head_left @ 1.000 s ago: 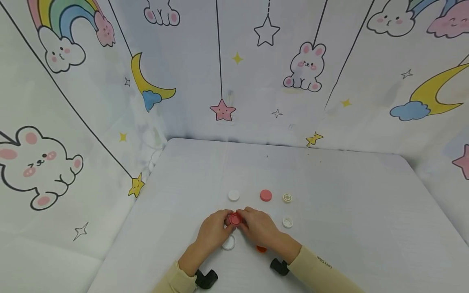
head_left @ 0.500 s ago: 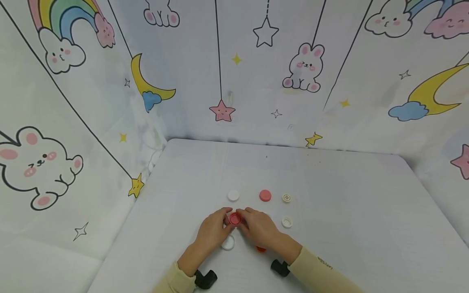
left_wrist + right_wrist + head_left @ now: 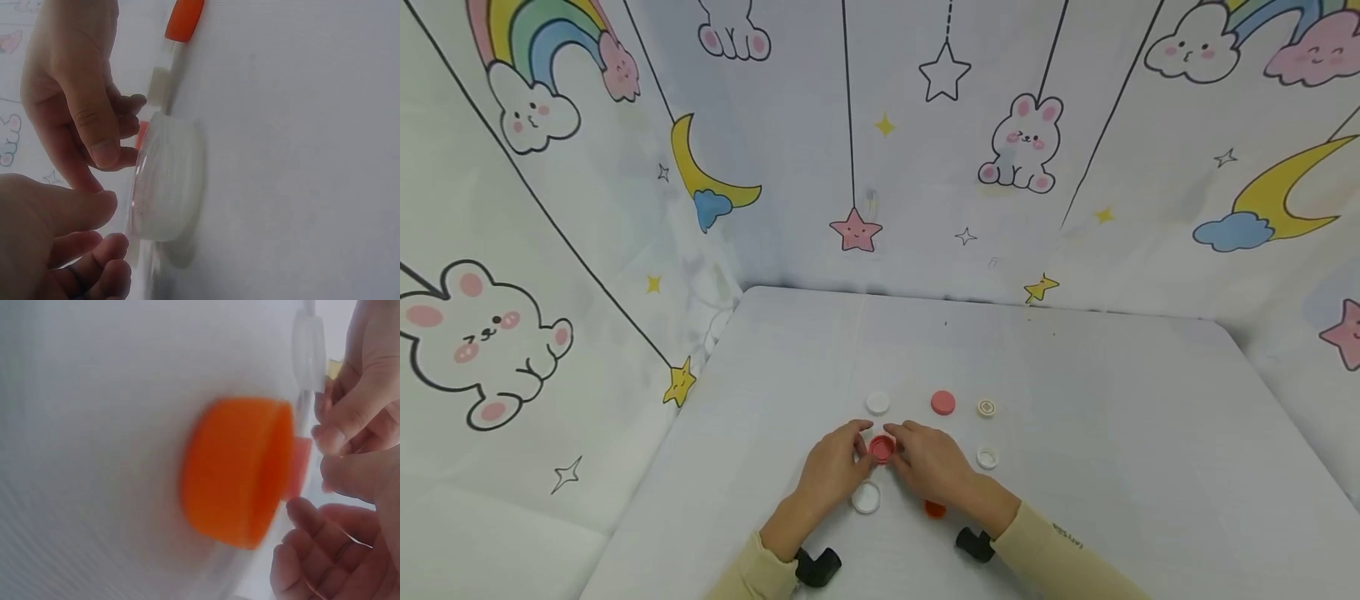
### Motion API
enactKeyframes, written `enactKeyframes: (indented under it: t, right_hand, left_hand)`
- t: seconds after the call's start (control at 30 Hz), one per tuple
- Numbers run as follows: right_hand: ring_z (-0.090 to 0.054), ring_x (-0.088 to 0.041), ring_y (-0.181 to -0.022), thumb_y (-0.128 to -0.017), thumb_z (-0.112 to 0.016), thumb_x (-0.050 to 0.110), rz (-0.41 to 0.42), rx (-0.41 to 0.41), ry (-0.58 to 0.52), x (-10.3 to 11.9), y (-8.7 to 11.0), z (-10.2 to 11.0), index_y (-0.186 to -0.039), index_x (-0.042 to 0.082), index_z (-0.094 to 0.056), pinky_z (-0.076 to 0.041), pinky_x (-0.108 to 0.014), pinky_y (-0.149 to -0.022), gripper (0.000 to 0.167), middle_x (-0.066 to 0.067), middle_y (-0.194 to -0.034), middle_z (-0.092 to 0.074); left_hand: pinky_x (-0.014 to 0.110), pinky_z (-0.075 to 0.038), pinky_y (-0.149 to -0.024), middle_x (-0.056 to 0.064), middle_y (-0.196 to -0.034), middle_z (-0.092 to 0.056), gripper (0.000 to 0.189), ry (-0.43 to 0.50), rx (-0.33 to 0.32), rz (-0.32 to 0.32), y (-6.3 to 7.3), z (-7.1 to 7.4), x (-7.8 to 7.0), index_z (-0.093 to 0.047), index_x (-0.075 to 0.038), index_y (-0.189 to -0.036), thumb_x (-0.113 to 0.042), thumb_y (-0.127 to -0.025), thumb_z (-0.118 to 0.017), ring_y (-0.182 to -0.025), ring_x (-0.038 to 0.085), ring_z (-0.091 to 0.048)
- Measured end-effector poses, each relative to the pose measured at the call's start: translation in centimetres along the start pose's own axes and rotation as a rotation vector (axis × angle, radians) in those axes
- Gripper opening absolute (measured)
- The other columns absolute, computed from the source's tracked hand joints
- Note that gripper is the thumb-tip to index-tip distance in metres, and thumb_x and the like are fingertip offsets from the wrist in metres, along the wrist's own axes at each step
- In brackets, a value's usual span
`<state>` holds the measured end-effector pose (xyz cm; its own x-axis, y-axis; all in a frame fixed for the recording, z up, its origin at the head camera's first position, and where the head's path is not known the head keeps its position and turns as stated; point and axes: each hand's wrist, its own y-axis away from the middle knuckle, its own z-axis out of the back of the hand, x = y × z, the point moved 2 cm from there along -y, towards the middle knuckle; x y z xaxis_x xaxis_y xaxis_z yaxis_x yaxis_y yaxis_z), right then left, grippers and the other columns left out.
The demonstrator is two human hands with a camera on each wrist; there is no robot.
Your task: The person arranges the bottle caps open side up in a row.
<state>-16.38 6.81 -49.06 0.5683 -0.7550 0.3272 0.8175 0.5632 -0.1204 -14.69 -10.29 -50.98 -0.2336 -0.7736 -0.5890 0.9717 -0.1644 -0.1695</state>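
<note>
A red round cap [image 3: 882, 450], hollow side up, lies between my two hands in the head view. My left hand [image 3: 831, 464] is at its left edge, thumb and fingers spread loosely around it. At the right edge, my right hand [image 3: 934, 463] has its fingers loosely bent, with nothing between thumb and fingers in the right wrist view. A white ring-like cap [image 3: 866, 497] lies just below the left hand. Partly hidden under the right hand is an orange cap [image 3: 935, 508], seen large as a deep orange cup shape in the right wrist view.
Behind the hands lie a white cap [image 3: 877, 403], a pinkish-red cap [image 3: 943, 402] and a small cream cap [image 3: 987, 407]. Another small white cap [image 3: 987, 457] is right of the right hand. The white table [image 3: 1112, 417] meets a cartoon-printed backdrop [image 3: 917, 167].
Fingers of both hands have loosened and drawn slightly apart from the red cap, which shows more fully now. The cap stays in about the same place.
</note>
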Motion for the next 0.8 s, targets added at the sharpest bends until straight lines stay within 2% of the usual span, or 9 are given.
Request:
enactKeyframes:
  t: [0.37,0.53,0.8]
  right_hand:
    - [-0.053,-0.007,-0.064,-0.086,-0.076,0.023,-0.036,-0.034,-0.045,-0.7,-1.9,2.9,-0.127,0.01,-0.063,-0.048,-0.019,-0.059,0.045,0.0,-0.089,-0.066]
    - [-0.055,-0.008,-0.066,-0.085,-0.076,0.023,-0.037,-0.052,-0.021,-1.1,-2.7,3.5,-0.127,0.008,-0.063,-0.049,-0.022,-0.062,0.046,0.001,-0.088,-0.066]
    - [-0.055,-0.009,-0.068,-0.085,-0.076,0.024,-0.068,-0.029,0.0,-2.0,-4.0,3.4,-0.127,0.009,-0.064,-0.049,-0.026,-0.065,0.046,0.0,-0.088,-0.066]
  left_hand:
    - [0.021,-0.037,-0.051,-0.007,-0.077,-0.057,0.038,-0.001,-0.04,-0.007,-2.5,1.9,-0.4,-0.065,-0.007,-0.119,-0.018,-0.084,-0.076,-0.055,0.004,-0.043]
    - [0.021,-0.035,-0.05,-0.006,-0.076,-0.056,0.039,-0.027,-0.019,0.012,-3.7,2.2,-0.4,-0.064,-0.008,-0.121,-0.021,-0.086,-0.075,-0.056,0.005,-0.042]
    - [0.024,-0.038,-0.053,-0.005,-0.073,-0.053,0.04,-0.052,0.015,0.052,-5.0,2.2,-0.1,-0.063,-0.006,-0.121,-0.02,-0.086,-0.075,-0.058,0.009,-0.045]
